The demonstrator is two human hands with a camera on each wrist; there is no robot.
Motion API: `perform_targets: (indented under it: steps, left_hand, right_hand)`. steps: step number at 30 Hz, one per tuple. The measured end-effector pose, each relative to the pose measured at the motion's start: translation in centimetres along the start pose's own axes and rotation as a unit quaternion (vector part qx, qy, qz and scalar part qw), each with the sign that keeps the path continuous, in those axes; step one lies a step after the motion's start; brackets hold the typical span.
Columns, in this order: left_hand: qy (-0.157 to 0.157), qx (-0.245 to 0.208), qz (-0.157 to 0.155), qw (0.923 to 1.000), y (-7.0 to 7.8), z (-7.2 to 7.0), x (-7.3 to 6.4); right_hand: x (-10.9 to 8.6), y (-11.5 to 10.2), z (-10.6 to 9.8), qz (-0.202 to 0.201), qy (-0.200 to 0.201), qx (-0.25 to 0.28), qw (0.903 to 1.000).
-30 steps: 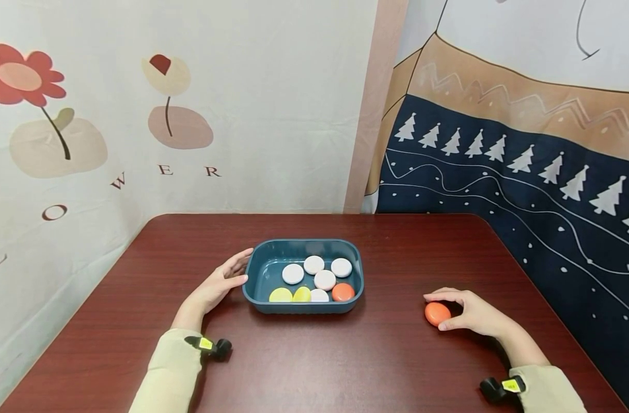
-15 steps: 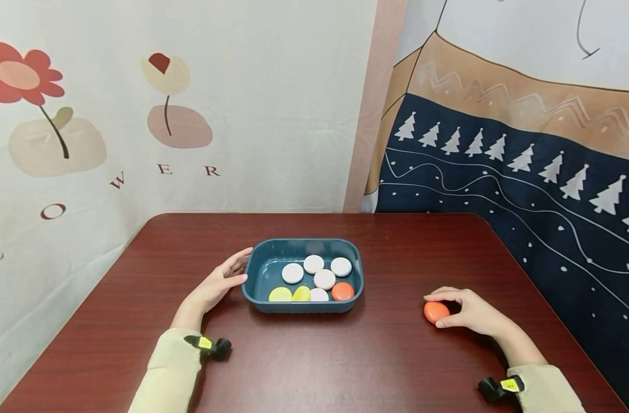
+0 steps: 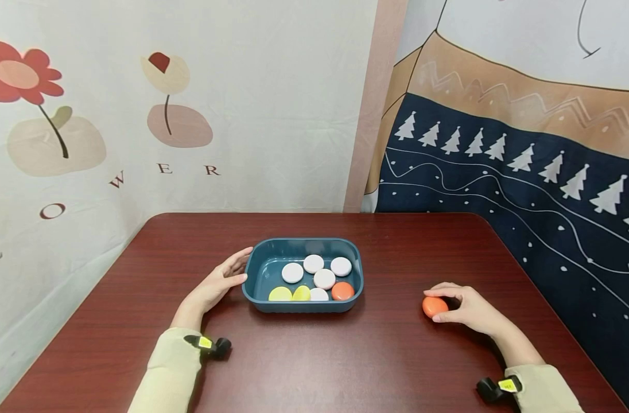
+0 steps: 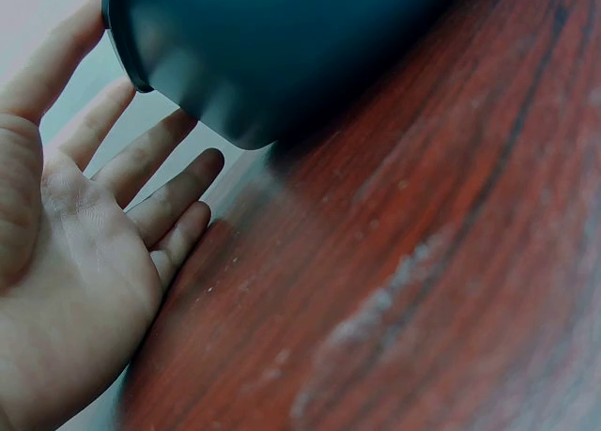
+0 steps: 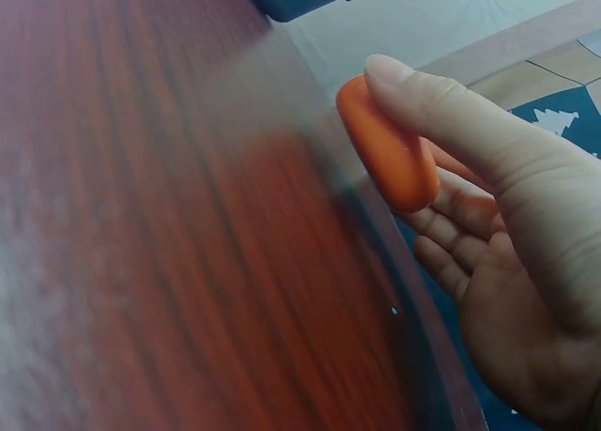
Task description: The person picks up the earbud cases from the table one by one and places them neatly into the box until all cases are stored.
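Observation:
My right hand (image 3: 469, 310) pinches a smooth, rounded orange disc (image 3: 434, 307) between thumb and fingers. In the right wrist view the orange disc (image 5: 387, 147) is tilted and raised above the tabletop, the thumb on its near face. My left hand (image 3: 215, 287) touches the left end of a blue rectangular tub (image 3: 303, 307); in the left wrist view its fingers (image 4: 141, 159) are extended, with the thumb at the tub's rim. Inside the tub lie several white discs (image 3: 313, 264), two yellow ones (image 3: 280, 294) and one orange disc (image 3: 342, 291).
The tub stands on a dark red wood-grain table (image 3: 335, 367), left of the right hand. Behind the table hang a pale flower-print cloth (image 3: 273, 115) and a navy cloth with white trees (image 3: 500, 178). A small black camera is strapped to each wrist.
The right hand has shifted slightly up and left in the head view, carrying the orange disc. The left hand and the tub have stayed in place.

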State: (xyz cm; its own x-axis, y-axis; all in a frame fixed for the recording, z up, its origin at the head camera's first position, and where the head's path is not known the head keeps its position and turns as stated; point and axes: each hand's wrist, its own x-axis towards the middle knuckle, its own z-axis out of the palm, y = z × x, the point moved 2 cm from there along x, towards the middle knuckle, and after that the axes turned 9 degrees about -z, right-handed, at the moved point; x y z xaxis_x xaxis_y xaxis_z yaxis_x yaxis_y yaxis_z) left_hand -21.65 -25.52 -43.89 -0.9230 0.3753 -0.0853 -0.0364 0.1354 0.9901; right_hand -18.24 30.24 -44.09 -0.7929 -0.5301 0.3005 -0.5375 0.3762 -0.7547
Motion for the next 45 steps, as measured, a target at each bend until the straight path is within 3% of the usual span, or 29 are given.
perform_targets:
  steps: [13,23,39,45]
  left_hand:
    - [0.003,0.004,-0.001,1.0000,-0.1,0.0,0.0]
    - [0.005,0.002,-0.002,1.0000,0.1,0.0,-0.2]
    - [0.005,0.008,-0.004,0.9999,0.0,0.0,0.1]
    - [0.005,0.001,-0.007,1.0000,0.0,0.1,0.0]
  right_hand:
    - [0.8,-2.0,0.2,-0.005,0.035,-0.026,0.9990]
    - [1.6,-1.6,0.8,-0.023,0.062,-0.043,0.9969]
    - [3.5,-3.1,2.0,-0.058,0.066,-0.028,0.9958]
    - [4.3,-3.5,2.4,-0.050,0.071,-0.030,0.9958]
